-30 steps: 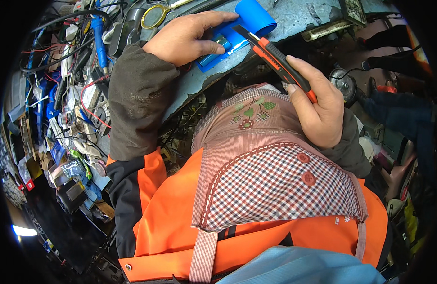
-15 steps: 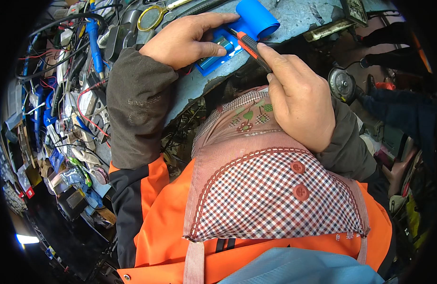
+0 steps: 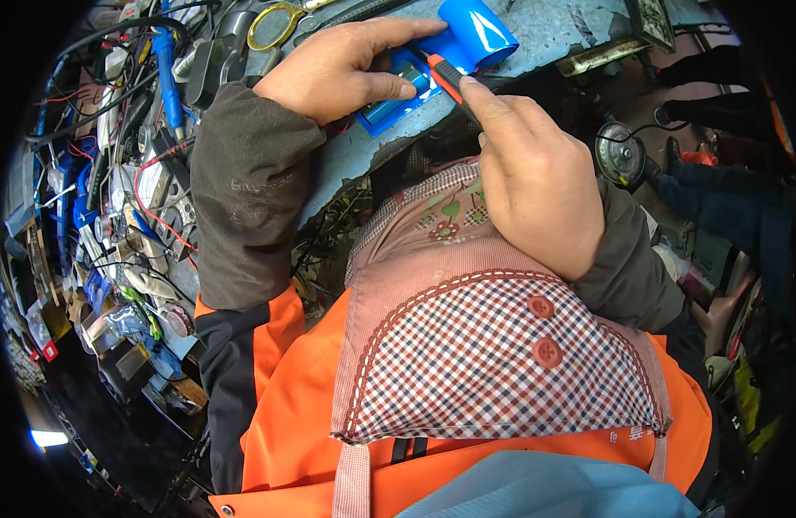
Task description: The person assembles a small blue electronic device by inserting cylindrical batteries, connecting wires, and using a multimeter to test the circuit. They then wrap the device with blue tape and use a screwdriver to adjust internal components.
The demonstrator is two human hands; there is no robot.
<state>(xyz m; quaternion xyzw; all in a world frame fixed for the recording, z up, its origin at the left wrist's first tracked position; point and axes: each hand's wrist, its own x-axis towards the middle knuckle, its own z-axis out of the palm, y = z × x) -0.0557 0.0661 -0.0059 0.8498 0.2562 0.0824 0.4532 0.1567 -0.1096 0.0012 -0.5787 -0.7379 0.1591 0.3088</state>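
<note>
My left hand (image 3: 333, 76) presses down at the front edge of the worktable, its forefinger reaching onto a blue plastic film (image 3: 482, 34) that curls into a roll. Under its thumb lies a dark teal cylinder (image 3: 387, 110), which looks like a battery cell, on the flat part of the film. My right hand (image 3: 540, 168) is closed round a red and black utility knife (image 3: 450, 78), forefinger stretched along its handle. The knife's front end is over the film beside the cylinder. Its blade tip cannot be made out.
Left of my arm, tools, wires and small parts crowd the worktable (image 3: 579, 26), among them a blue soldering iron (image 3: 167, 78) and a yellow-rimmed magnifying glass (image 3: 275, 26). A dark metal frame (image 3: 648, 22) sits at the far right. A round metal disc (image 3: 620, 154) is below the table.
The knife and my right hand have shifted slightly left and toward me. The film's roll has moved a little to the right; my left hand stays nearly in place.
</note>
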